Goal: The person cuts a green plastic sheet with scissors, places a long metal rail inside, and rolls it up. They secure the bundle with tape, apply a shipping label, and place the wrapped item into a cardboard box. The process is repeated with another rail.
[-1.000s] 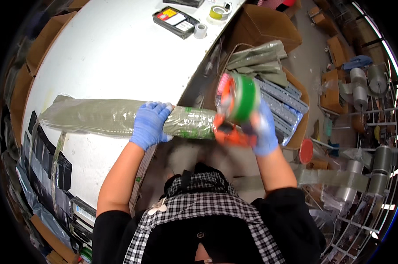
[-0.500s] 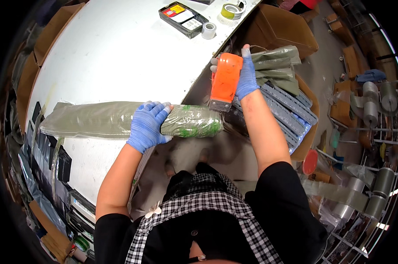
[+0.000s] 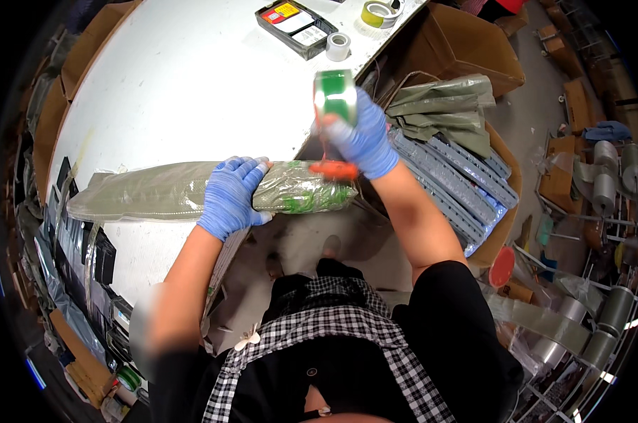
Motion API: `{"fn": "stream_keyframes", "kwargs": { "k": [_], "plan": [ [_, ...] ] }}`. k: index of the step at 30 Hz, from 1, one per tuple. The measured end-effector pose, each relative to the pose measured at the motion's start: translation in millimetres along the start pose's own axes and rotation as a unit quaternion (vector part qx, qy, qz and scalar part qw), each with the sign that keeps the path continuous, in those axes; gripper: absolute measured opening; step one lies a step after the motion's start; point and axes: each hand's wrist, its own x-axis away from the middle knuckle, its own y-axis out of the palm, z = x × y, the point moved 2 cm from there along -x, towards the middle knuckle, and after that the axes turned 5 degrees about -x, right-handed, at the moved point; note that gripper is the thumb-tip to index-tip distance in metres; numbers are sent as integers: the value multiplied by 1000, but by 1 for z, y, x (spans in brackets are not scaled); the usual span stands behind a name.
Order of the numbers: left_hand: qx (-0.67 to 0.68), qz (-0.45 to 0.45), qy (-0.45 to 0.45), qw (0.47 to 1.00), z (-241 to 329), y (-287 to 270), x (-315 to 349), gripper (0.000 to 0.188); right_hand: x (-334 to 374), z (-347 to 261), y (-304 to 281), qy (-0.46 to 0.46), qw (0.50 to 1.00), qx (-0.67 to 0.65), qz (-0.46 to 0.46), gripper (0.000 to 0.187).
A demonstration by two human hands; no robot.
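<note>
Bundle [image 3: 146, 189]: It was long, grey-green and shiny, with green marks at its right end. It lay across the counter [image 3: 167, 92], and its right end poked out past the counter's right edge.
Left hand [image 3: 228, 199]: It wore a blue glove and held the bundle near the middle, with the fingers over the top and the thumb on the near side.
Right hand [image 3: 368, 141]: It wore a blue glove too and was curled tight around the tape gun [image 3: 335, 97].
Tape gun: It had a green roll on top and an orange part low down, at the bundle's right end. It was blurry, so I could not tell if it touched.
Tray [image 3: 298, 29]: It was black and sat near the counter's far right corner.
Tape rolls: A grey roll [image 3: 338, 46] stood just beside the tray, and a yellow roll [image 3: 379, 14] was by the right edge.
Box [image 3: 501, 233]: It was brown, off the counter's right edge, with grey bars [image 3: 449, 187] in it.
Black packs [image 3: 106, 262]: They were at the counter's near left corner.
</note>
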Motion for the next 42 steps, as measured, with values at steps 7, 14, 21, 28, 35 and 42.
{"fn": "stream_keyframes", "kwargs": {
  "k": [7,14,21,28,35,42],
  "plan": [
    [-50,-9,6,999,11,9,11,92,-11,42,-34,-268,878,391,-68,49],
    [-12,-33,87,996,138,39,-60,66,-65,39,66,-221,723,536,-374,22],
    [258,110,229,932,116,25,-30,34,-22,10,55,-66,937,231,-254,50],
    [215,486,-630,566,-177,-16,221,65,153,3,-8,582,769,-252,79,61],
    [656,377,-498,423,-348,-7,236,51,156,12,9,508,788,-240,253,52],
    [684,443,-446,370,-263,-3,352,46,62,-20,13,408,881,-208,117,51]
  ]
}}
